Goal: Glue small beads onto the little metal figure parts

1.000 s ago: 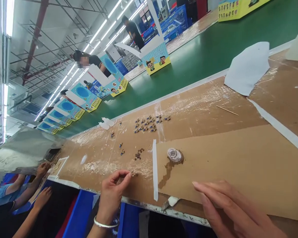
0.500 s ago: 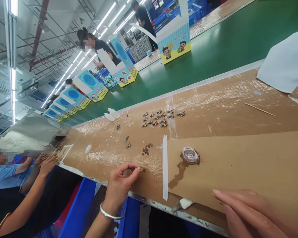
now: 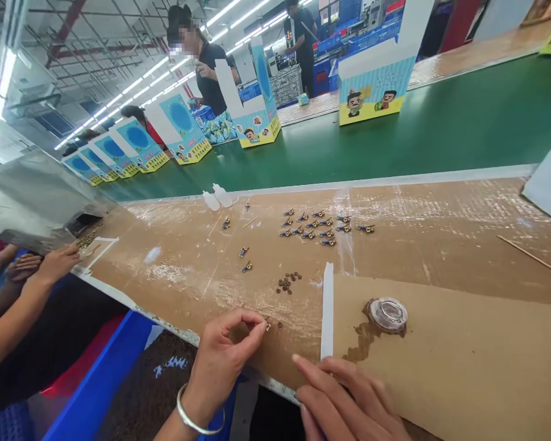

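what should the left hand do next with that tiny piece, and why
Probably lift it clear and carry it toward the rows of small figures: the left hand pinches a tiny part at the cardboard's near edge, while the right hand rests flat beside it.

Bare hands; thin silver bangle [image 3: 197, 419] on left wrist; no sleeves visible.

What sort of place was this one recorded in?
Most likely a factory assembly line: a long green conveyor belt carries printed display boxes, people work along a cardboard-covered bench, and rows of tiny parts lie beyond the left hand.
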`<state>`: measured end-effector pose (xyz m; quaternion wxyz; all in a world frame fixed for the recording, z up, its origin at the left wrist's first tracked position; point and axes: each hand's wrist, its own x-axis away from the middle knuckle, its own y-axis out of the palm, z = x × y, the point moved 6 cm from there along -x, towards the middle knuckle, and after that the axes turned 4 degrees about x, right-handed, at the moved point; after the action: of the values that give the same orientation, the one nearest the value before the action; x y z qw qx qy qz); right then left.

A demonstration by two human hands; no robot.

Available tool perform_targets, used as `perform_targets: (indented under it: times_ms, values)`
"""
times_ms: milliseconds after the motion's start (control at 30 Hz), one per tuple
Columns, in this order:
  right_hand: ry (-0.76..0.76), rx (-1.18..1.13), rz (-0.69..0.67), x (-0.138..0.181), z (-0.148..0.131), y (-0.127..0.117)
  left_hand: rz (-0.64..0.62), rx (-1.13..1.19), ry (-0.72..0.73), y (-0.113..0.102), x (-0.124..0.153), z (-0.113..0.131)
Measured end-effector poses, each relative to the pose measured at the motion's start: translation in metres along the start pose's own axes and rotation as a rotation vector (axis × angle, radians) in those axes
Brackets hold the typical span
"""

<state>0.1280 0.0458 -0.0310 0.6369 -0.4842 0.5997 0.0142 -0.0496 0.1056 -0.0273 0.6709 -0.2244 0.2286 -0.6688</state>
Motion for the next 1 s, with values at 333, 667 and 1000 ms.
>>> perform_targets:
  times_ms: [333,667,1000]
  values:
    - [0.060,-0.019,-0.128,-0.003,-0.014,0.042,-0.029,0.102,0.006,-0.001,0.000,-0.009]
    - [0.059,0.018,-0.138,-0.011,-0.009,0.037,-0.022,0.070,0.012,-0.004,0.002,-0.013]
    - [0.191,0.002,-0.118,-0.006,-0.003,0.036,-0.044,0.059,-0.003,-0.004,0.003,-0.013]
